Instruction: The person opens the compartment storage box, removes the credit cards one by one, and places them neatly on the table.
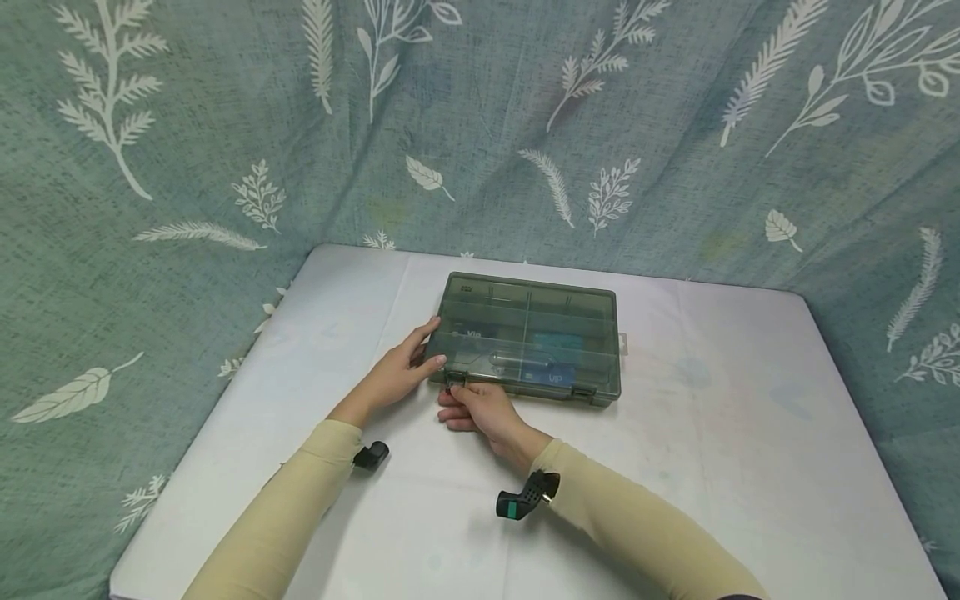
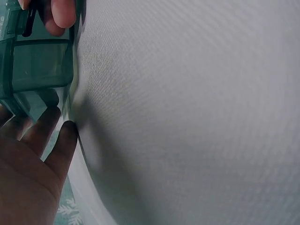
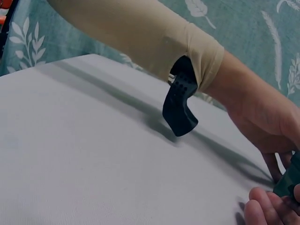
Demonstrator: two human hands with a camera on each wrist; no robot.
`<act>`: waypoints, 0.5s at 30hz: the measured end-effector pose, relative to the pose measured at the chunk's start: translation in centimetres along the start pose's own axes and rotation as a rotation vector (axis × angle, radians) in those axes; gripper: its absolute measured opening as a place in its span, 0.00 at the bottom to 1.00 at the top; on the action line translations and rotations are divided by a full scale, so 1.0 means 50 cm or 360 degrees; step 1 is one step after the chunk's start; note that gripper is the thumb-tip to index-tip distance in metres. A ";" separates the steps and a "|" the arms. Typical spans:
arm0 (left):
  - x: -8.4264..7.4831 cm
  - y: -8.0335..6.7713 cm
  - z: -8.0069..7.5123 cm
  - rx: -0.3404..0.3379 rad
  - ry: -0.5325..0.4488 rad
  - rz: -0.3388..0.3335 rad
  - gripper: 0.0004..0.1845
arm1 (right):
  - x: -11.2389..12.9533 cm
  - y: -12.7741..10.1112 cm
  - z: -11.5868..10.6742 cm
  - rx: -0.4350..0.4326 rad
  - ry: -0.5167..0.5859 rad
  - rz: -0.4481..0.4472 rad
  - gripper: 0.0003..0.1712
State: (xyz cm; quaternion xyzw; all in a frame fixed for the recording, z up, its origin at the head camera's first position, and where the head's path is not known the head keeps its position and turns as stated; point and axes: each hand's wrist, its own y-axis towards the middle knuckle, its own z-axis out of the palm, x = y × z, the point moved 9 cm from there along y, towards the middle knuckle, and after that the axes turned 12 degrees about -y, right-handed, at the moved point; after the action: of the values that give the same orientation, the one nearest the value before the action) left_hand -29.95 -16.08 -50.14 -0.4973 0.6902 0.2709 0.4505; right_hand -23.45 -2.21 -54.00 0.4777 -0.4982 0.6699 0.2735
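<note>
Right hand: the right hand lay at 6 o'clock of the box, fingers curled at the front left latch; whether they pinched the latch could not be told. In the right wrist view its fingertips showed at the lower right, next to a dark corner of the box.
Left hand: the left hand rested at 9 o'clock of the box, fingers straight and spread against the near left corner, thumb along the left edge. In the left wrist view its fingers lay under and beside the tinted wall.
Sleeves: both arms wore a beige sleeve, each with a black wrist mount.
Box: the box, of smoky clear plastic, lay flat with its lid shut, at the middle of the bench toward 12 o'clock. A second latch sat on the front right. Dividers and a blue item showed through the lid.
Bench: the bench bore a white cover.
Backdrop: a teal leaf-print cloth hung behind and to both sides.
</note>
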 end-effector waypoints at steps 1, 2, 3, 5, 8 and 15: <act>0.000 0.000 0.000 0.0002 0.0002 -0.0004 0.41 | -0.001 0.000 0.000 0.0002 0.0002 -0.0001 0.20; 0.000 0.000 0.001 0.0003 0.0004 -0.0006 0.41 | -0.001 0.000 -0.001 0.0002 0.0002 -0.0003 0.20; -0.001 0.000 0.001 0.0005 0.0007 -0.0009 0.41 | -0.001 -0.001 -0.001 0.0002 0.0005 -0.0003 0.20; -0.001 0.000 0.002 0.0009 0.0010 -0.0014 0.41 | -0.001 -0.003 -0.002 0.0004 0.0002 -0.0007 0.20; -0.002 -0.001 0.002 0.0011 0.0004 -0.0018 0.41 | 0.000 -0.007 -0.005 0.0011 -0.0002 -0.0022 0.20; -0.004 -0.001 0.001 0.0010 -0.0020 0.0005 0.41 | 0.001 -0.021 -0.022 0.0031 -0.0040 -0.0065 0.25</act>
State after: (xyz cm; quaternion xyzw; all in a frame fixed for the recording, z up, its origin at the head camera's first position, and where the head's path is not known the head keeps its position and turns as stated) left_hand -29.84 -15.97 -49.98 -0.4930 0.6891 0.2726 0.4558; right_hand -22.98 -0.81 -53.58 0.4988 -0.4852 0.6629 0.2761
